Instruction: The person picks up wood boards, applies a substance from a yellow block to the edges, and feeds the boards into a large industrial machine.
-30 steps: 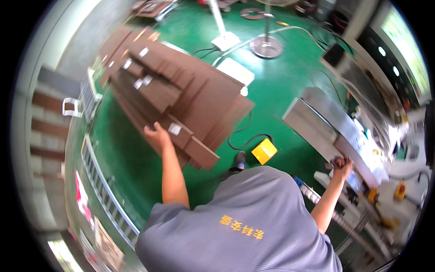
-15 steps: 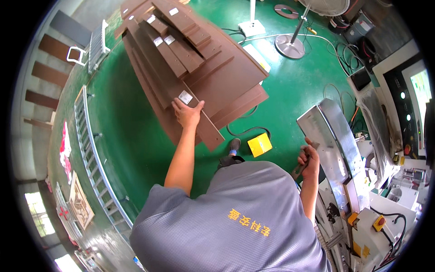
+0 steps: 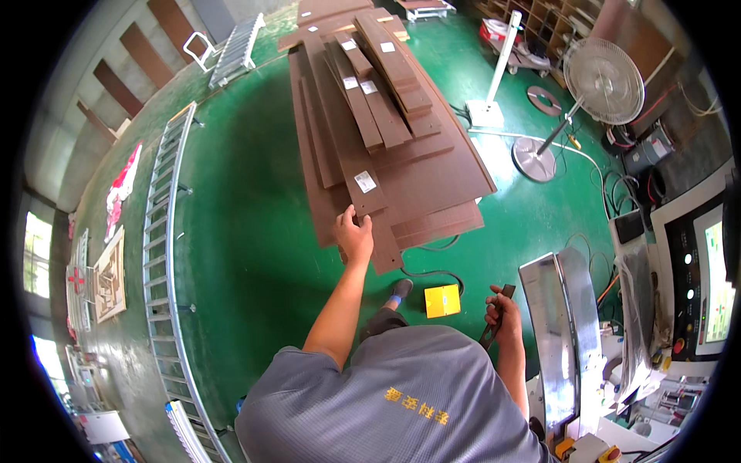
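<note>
Green floor (image 3: 255, 231): spreads below, out to both sides.
Brown board stack (image 3: 436, 181): lies ahead, wide layers beneath, narrow boards (image 3: 382, 112) piled loosely on top, bearing white labels (image 3: 364, 182).
Silver rung frame (image 3: 170, 262): runs long along the left, well apart from the stack.
Shelving (image 3: 567, 27): stands at upper right, divided into open compartments; contents too small to tell.
Pedestal fan (image 3: 604, 81): stands right of the stack on a round base.
Grey bucket (image 3: 648, 154): stands beyond the fan, near the wall; contents hidden.
Yellow box (image 3: 442, 302): sits on the floor, near the stack's closer end; inside hidden.
Left hand (image 3: 353, 238): reaches to the stack's near end, fingers spread at a board edge; cannot tell how firmly touching.
Right hand (image 3: 505, 316): curls tight around a dark strip (image 3: 509, 291), well apart from the left hand.
Dark strip: slants through the grip, protruding above and below.
</note>
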`<act>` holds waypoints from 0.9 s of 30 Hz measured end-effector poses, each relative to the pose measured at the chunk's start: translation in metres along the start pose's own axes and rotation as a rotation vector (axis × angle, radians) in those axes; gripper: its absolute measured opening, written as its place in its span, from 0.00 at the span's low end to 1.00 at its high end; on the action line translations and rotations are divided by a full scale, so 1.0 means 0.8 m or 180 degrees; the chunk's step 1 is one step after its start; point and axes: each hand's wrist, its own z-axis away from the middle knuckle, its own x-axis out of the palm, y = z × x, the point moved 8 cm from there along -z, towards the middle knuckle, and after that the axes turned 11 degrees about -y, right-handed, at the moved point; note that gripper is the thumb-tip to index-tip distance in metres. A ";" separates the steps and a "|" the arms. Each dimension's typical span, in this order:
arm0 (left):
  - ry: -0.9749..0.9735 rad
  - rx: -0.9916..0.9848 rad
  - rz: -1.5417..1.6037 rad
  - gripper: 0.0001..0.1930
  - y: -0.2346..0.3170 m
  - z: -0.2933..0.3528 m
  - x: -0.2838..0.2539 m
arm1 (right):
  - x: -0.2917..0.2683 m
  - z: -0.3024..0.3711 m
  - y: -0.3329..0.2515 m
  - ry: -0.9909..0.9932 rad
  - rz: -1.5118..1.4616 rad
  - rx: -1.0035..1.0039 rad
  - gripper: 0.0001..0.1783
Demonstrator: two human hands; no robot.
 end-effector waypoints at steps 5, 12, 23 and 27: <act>0.0363 0.0078 0.0641 0.30 -0.022 0.005 0.011 | 0.015 -0.003 -0.007 -0.0135 0.0203 -0.0013 0.25; -0.0019 0.0141 0.1289 0.22 -0.030 0.021 0.022 | 0.050 -0.029 -0.009 -0.0322 0.1122 0.0251 0.20; -0.0804 -0.0403 0.1610 0.34 -0.055 -0.017 0.037 | 0.344 -0.244 0.019 -0.0951 0.2868 -0.0457 0.35; -0.0912 -0.0306 0.1731 0.33 -0.039 0.001 0.022 | 0.351 -0.306 0.063 -0.1079 0.3224 0.0088 0.36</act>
